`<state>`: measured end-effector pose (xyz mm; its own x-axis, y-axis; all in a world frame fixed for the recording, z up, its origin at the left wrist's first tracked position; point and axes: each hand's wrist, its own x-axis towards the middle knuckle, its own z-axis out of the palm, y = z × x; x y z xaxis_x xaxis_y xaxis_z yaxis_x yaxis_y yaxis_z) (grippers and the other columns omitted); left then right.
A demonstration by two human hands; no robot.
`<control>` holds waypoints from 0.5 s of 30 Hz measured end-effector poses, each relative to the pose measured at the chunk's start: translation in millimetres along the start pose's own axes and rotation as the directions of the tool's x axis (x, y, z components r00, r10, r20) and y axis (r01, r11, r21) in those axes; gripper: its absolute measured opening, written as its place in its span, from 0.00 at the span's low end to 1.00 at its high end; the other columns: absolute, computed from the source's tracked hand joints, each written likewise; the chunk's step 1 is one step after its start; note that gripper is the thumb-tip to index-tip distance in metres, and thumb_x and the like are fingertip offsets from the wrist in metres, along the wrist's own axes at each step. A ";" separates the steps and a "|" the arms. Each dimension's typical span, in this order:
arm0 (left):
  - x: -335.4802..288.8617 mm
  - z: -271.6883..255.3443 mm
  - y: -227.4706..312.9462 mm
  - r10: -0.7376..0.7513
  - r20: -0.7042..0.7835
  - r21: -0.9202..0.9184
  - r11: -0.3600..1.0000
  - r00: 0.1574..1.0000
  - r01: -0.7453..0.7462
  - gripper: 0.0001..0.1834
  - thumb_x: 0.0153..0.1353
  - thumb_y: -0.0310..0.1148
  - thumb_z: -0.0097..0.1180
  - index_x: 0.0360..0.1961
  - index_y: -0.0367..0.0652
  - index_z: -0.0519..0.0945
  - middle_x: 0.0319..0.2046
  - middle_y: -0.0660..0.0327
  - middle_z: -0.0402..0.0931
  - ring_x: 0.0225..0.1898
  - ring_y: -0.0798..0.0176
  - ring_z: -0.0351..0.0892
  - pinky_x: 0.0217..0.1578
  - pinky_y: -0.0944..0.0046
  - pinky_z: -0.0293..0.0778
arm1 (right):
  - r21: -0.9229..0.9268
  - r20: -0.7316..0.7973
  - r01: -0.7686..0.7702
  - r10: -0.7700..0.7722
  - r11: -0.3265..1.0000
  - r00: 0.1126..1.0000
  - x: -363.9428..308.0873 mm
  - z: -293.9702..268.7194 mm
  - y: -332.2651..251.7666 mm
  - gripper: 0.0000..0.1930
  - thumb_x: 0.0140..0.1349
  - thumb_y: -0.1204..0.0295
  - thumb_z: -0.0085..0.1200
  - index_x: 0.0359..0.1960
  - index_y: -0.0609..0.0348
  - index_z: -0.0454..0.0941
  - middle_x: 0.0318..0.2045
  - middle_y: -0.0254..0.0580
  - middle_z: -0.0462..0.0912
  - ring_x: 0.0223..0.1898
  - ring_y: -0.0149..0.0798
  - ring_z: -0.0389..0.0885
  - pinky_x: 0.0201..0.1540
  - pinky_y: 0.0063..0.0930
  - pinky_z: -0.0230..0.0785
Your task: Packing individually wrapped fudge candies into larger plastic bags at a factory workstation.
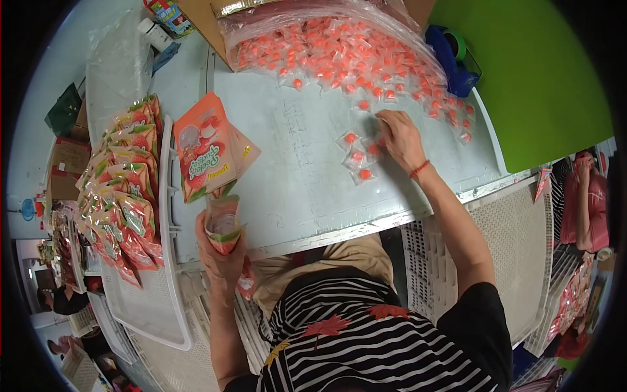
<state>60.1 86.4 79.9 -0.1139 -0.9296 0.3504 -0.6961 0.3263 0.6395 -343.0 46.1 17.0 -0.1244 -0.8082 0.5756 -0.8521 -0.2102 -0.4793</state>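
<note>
In the head view, round orange candies (357,157) in crinkly clear wrap lie on the smooth, pale table (294,202) beside the curled right hand (402,142); whether its fingertips pinch one, I cannot tell. The left hand (222,257) is clamped around a glossy, open-mouthed pouch (223,225) at the table's near edge.

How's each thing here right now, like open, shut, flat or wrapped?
Held pouch: open at the top
Left grip: closed around it
Candies: wrapped, heaped and scattered
Right grip: among the candies, holding unclear
Flat pouches: stacked, fanned
Cardboard box: open
Pouch pile: overlapping, in white tray
</note>
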 end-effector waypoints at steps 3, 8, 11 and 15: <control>4.7 3.6 1.7 0.021 0.004 -0.002 1.000 1.000 -0.021 0.41 0.45 0.26 0.68 0.60 0.38 0.60 0.49 0.48 0.72 0.49 0.50 0.75 0.50 0.60 0.70 | -0.138 0.158 0.103 -0.081 0.985 0.984 31.3 24.7 18.4 0.10 0.64 0.72 0.48 0.44 0.63 0.76 0.41 0.48 0.80 0.45 0.49 0.77 0.49 0.35 0.69; 4.8 -1.1 3.0 0.012 -0.023 0.026 1.000 1.000 -0.011 0.42 0.45 0.25 0.68 0.61 0.39 0.59 0.49 0.48 0.71 0.50 0.50 0.75 0.51 0.58 0.70 | 0.045 0.299 0.037 -0.049 0.998 0.953 26.2 35.0 28.2 0.17 0.70 0.63 0.41 0.47 0.63 0.75 0.44 0.46 0.80 0.48 0.44 0.76 0.52 0.32 0.67; -3.5 -5.0 -7.7 -0.018 -0.009 0.023 1.000 1.000 0.018 0.42 0.46 0.25 0.68 0.62 0.39 0.59 0.50 0.48 0.71 0.50 0.50 0.75 0.51 0.58 0.70 | 0.351 0.502 -0.482 0.274 0.802 0.821 8.0 5.4 4.0 0.19 0.71 0.60 0.38 0.48 0.62 0.75 0.47 0.40 0.80 0.50 0.37 0.75 0.53 0.30 0.65; 4.4 -1.1 -7.5 0.013 0.003 0.010 1.000 1.000 -0.014 0.43 0.46 0.24 0.68 0.62 0.39 0.58 0.50 0.48 0.71 0.50 0.51 0.75 0.51 0.58 0.70 | 0.751 0.334 -0.518 0.441 0.410 0.833 -12.7 -20.9 50.3 0.21 0.72 0.58 0.35 0.53 0.60 0.72 0.48 0.36 0.79 0.50 0.33 0.74 0.55 0.29 0.62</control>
<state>65.6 80.0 77.4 -0.1256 -0.9257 0.3567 -0.7018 0.3371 0.6276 -394.9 57.4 -0.5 -0.3100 -0.9496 0.0469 0.0970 -0.0807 -0.9920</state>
